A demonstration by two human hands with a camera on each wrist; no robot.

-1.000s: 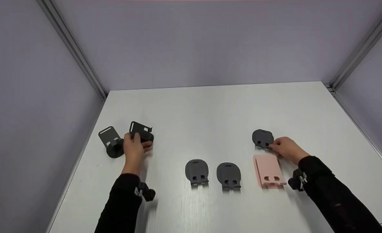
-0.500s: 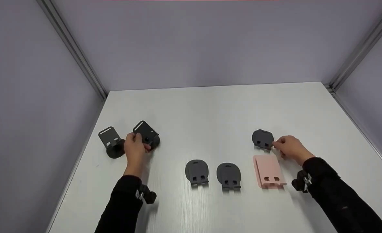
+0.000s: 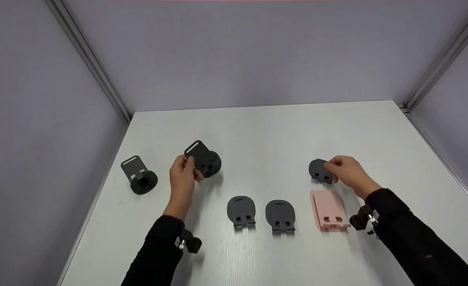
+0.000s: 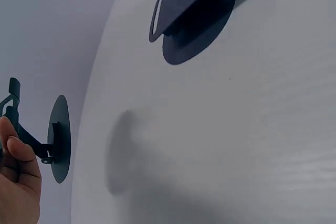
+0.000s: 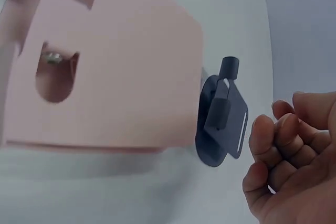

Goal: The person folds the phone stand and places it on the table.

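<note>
My left hand holds a dark grey folding stand by its plate, lifted off the white table. In the left wrist view that stand hangs edge-on beside my fingers. My right hand curls its fingers over the right edge of a small dark stand that lies on the table. From the right wrist view, this stand sits just behind a pink stand, with my fingers close against it.
Another opened dark stand sits on the table at the left, also visible as a stand from the left wrist. Two folded dark stands lie in the middle front, and the pink stand lies right of them. Grey walls enclose the table.
My left hand has lifted its stand and carried it right, away from the other opened stand. My right hand has shifted up and left over the small dark stand's edge.
</note>
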